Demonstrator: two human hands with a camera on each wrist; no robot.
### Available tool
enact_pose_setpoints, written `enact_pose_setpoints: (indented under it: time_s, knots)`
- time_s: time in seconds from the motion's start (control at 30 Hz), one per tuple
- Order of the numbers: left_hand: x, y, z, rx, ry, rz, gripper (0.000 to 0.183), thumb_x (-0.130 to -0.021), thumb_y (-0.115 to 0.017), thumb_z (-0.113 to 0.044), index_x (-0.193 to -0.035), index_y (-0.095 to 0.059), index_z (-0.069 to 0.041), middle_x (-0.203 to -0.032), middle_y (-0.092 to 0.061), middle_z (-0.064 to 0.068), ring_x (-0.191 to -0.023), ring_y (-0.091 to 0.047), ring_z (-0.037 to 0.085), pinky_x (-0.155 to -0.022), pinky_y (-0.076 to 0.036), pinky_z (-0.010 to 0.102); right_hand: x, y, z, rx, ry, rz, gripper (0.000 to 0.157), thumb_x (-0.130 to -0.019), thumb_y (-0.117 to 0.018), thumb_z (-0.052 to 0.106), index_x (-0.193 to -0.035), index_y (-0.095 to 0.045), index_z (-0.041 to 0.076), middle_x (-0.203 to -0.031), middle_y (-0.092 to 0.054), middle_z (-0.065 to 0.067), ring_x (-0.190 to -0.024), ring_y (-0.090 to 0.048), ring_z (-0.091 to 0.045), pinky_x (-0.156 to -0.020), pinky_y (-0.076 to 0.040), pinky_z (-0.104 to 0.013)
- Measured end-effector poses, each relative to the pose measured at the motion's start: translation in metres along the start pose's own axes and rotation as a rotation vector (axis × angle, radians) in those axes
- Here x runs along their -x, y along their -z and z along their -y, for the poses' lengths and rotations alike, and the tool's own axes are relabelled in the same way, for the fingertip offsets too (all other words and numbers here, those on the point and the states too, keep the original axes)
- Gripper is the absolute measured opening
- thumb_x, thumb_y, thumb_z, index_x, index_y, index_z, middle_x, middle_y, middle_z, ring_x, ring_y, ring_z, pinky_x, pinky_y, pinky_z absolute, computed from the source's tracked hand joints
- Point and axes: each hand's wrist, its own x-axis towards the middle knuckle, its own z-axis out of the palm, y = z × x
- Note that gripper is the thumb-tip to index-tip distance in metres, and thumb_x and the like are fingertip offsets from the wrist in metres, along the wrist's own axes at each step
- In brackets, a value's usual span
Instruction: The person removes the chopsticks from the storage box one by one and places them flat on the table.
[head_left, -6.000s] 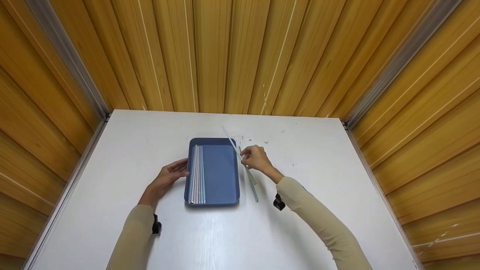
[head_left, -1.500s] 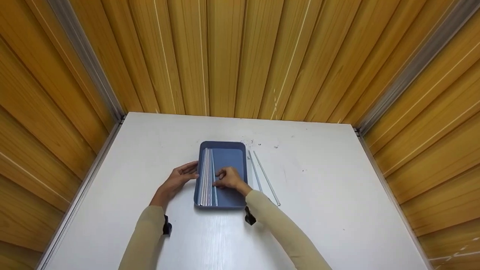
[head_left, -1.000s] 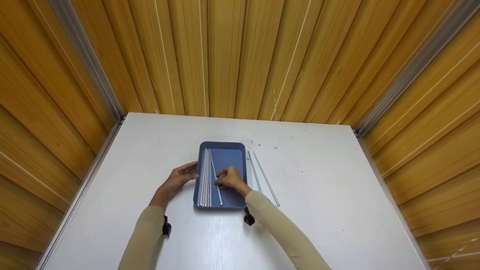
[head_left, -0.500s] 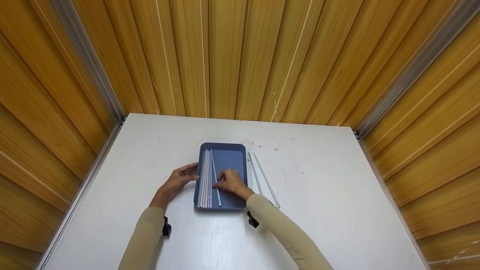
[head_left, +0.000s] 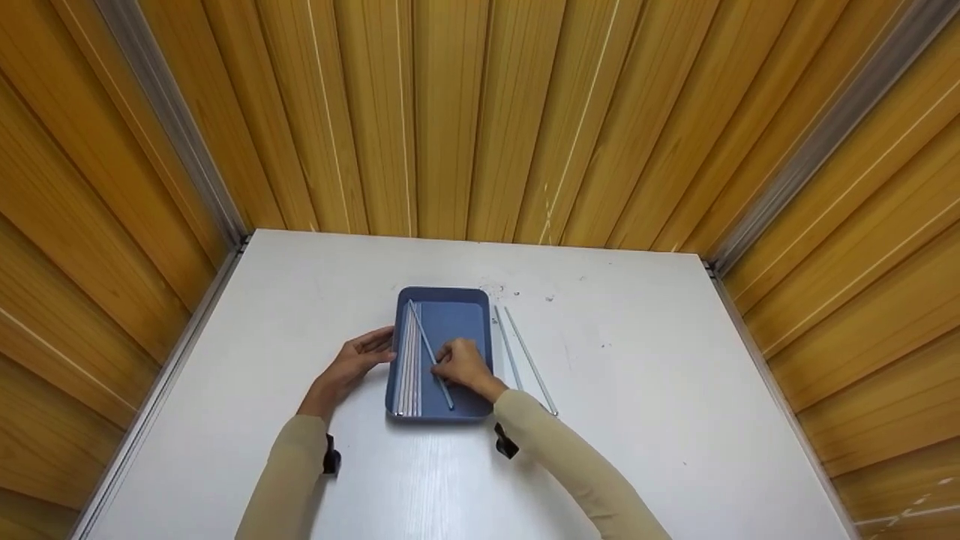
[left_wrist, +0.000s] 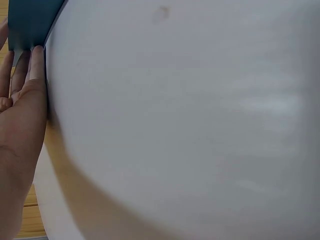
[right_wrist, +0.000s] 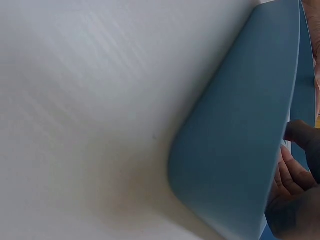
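A blue tray [head_left: 454, 415] lies on the white table, with several slim pinkish-white chopsticks [head_left: 409, 367] side by side along its left wall. Over the tray my right hand [head_left: 463, 364] pinches a light blue chopstick [head_left: 421, 331] between thumb and fingers. That chopstick slants, its far tip at the row's top end and its near end toward the tray's middle. My left hand [head_left: 361, 358] rests against the tray's left outer side with extended fingers [left_wrist: 36, 62]. In the right wrist view, the tray's wall [right_wrist: 235, 130] partly hides the right hand [right_wrist: 300, 175].
Two more pale blue-green chopsticks [head_left: 531, 360] lie on the table [head_left: 637, 375] right of the tray, partly behind the right sleeve [head_left: 577, 457]. Small dark specks and marks dot the table beyond the tray. Wood-patterned walls [head_left: 442, 112] enclose the back and sides.
The right hand has gone from holding chopsticks right of the tray to inside it. The held light blue chopstick has swung away from the row to a slant. The left hand stays at the tray.
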Motion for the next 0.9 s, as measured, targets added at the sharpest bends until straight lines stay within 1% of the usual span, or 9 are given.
enact_pose_setpoints:
  time_s: [0.13, 0.3, 0.5, 0.57, 0.7, 0.8, 0.9]
  knots:
    - [0.000, -0.001, 0.001, -0.002, 0.003, -0.004, 0.068, -0.093, -0.073, -0.004, -0.154, -0.044, -0.005, -0.161, -0.043, 0.015, -0.153, -0.036, 0.029, -0.125, -0.034, 0.039, 0.002, 0.003, 0.002, -0.005, -0.010, -0.006, 0.016, -0.083, -0.076, -0.005, -0.094, -0.070, -0.014, -0.081, -0.075, -0.024, -0.054, -0.066, -0.012, -0.050, -0.060, -0.025]
    - [0.000, 0.000, 0.001, 0.010, 0.010, -0.011, 0.068, -0.092, -0.074, -0.003, -0.153, -0.045, -0.004, -0.161, -0.043, 0.015, -0.153, -0.037, 0.029, -0.121, -0.039, 0.033, 0.004, 0.008, 0.006, -0.010, -0.014, -0.024, 0.015, -0.082, -0.077, -0.005, -0.092, -0.070, -0.013, -0.078, -0.075, -0.023, -0.054, -0.069, -0.017, -0.049, -0.060, -0.025]
    - [0.002, 0.001, -0.001, 0.017, 0.002, 0.004, 0.070, -0.092, -0.074, -0.004, -0.154, -0.042, -0.002, -0.162, -0.040, 0.018, -0.154, -0.034, 0.031, -0.116, -0.044, 0.026, 0.008, 0.015, 0.011, 0.019, 0.000, -0.026, 0.015, -0.082, -0.076, -0.004, -0.094, -0.072, -0.012, -0.080, -0.076, -0.022, -0.052, -0.066, -0.012, -0.048, -0.059, -0.025]
    - [0.002, 0.001, -0.001, 0.009, 0.002, 0.010, 0.070, -0.093, -0.073, -0.004, -0.155, -0.041, -0.002, -0.162, -0.039, 0.017, -0.154, -0.033, 0.031, -0.116, -0.044, 0.026, 0.008, 0.017, 0.012, 0.019, 0.011, -0.022, 0.016, -0.082, -0.075, -0.003, -0.095, -0.073, -0.012, -0.082, -0.076, -0.024, -0.051, -0.065, -0.010, -0.049, -0.060, -0.027]
    - [0.002, 0.000, -0.002, -0.001, 0.013, 0.006, 0.069, -0.093, -0.073, -0.005, -0.155, -0.042, -0.004, -0.163, -0.040, 0.016, -0.154, -0.034, 0.030, -0.119, -0.041, 0.029, 0.010, 0.024, 0.017, 0.019, 0.033, -0.016, 0.016, -0.083, -0.073, -0.003, -0.096, -0.074, -0.012, -0.084, -0.076, -0.025, -0.050, -0.062, -0.005, -0.048, -0.059, -0.025]
    - [0.002, 0.000, -0.002, -0.002, 0.016, -0.001, 0.069, -0.093, -0.073, -0.005, -0.155, -0.042, -0.004, -0.162, -0.041, 0.016, -0.154, -0.035, 0.029, -0.119, -0.041, 0.030, 0.011, 0.031, 0.020, 0.067, 0.063, -0.033, 0.014, -0.082, -0.073, -0.002, -0.094, -0.075, -0.010, -0.083, -0.077, -0.024, -0.051, -0.060, -0.003, -0.048, -0.056, -0.020]
    - [0.002, -0.001, -0.002, -0.010, 0.008, -0.004, 0.069, -0.093, -0.073, -0.005, -0.155, -0.042, -0.004, -0.162, -0.041, 0.016, -0.154, -0.035, 0.030, -0.117, -0.043, 0.028, 0.014, 0.038, 0.023, 0.143, 0.116, -0.072, 0.012, -0.079, -0.074, 0.000, -0.090, -0.077, -0.007, -0.081, -0.077, -0.021, -0.056, -0.064, -0.007, -0.051, -0.054, -0.017]
